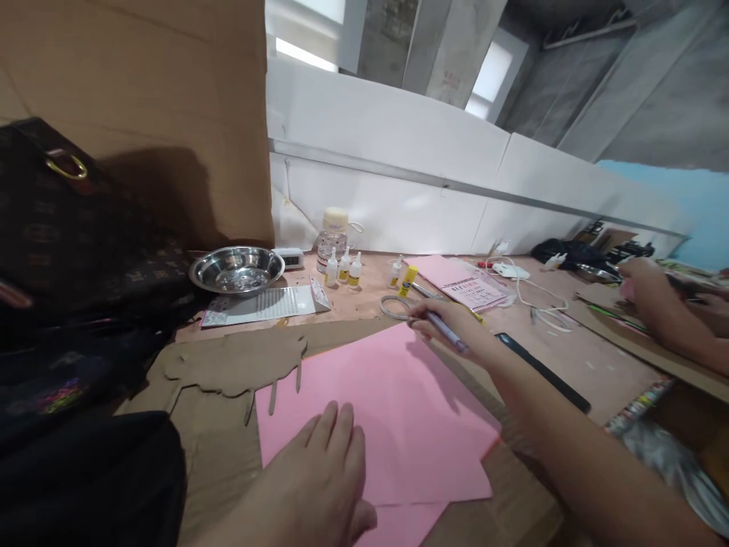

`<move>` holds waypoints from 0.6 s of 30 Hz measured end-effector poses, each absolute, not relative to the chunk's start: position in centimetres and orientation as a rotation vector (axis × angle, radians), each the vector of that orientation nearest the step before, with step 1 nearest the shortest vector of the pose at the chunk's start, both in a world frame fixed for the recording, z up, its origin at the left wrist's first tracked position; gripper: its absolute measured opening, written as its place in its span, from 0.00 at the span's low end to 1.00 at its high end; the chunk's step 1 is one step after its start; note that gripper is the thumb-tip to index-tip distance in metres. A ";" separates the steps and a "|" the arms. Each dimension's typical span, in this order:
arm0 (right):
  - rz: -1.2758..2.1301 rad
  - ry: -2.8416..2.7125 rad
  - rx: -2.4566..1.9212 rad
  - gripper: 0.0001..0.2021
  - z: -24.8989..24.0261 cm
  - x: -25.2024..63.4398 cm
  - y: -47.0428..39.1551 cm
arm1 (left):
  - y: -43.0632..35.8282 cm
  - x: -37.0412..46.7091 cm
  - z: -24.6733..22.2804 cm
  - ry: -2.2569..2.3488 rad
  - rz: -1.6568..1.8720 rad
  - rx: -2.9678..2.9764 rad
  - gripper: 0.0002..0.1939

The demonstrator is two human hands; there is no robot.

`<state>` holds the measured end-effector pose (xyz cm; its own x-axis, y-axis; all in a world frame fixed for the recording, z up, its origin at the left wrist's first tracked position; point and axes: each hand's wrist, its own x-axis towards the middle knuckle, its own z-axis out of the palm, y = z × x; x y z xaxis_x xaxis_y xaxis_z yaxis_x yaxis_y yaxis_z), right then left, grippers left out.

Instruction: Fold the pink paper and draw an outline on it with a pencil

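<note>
Pink paper [392,410] lies flat on the cardboard sheet [228,425]; the left hand [319,479] presses its near edge, fingers spread flat; the right hand [449,323] is closed on a pen [447,332] at the far corner, beside scissors [396,306]; glue bottles [343,267] and a steel bowl [236,270] stand beyond; another person's hand [649,285] works at the right.

I note a steel bowl [237,270] by three glue bottles [343,270], scissors [399,307], a black ruler [542,371], a dark handbag [68,228].
</note>
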<state>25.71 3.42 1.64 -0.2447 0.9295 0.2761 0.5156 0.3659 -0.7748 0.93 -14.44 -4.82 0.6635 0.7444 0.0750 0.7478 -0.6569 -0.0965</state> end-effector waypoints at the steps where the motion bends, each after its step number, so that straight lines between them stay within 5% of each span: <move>1: 0.727 -1.966 -1.230 0.06 2.0 24.7 2.6 | -14.5 1.0 -4.8 -1.224 -0.048 -2.769 0.36; 7: 0.525 -2.548 -0.947 0.05 4.8 19.4 -1.6 | -14.4 0.5 -5.3 -1.205 -0.127 -2.735 0.22; 18: 0.560 -2.705 -0.712 0.08 -0.5 18.7 -0.2 | -13.3 0.2 -5.0 -1.202 -0.290 -2.473 0.26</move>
<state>18.71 -0.22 -0.48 -0.8366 0.5194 0.1741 0.4076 0.8025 -0.4357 0.20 -13.35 -5.02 0.6141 0.7119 0.3407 0.7890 -0.5653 -0.2407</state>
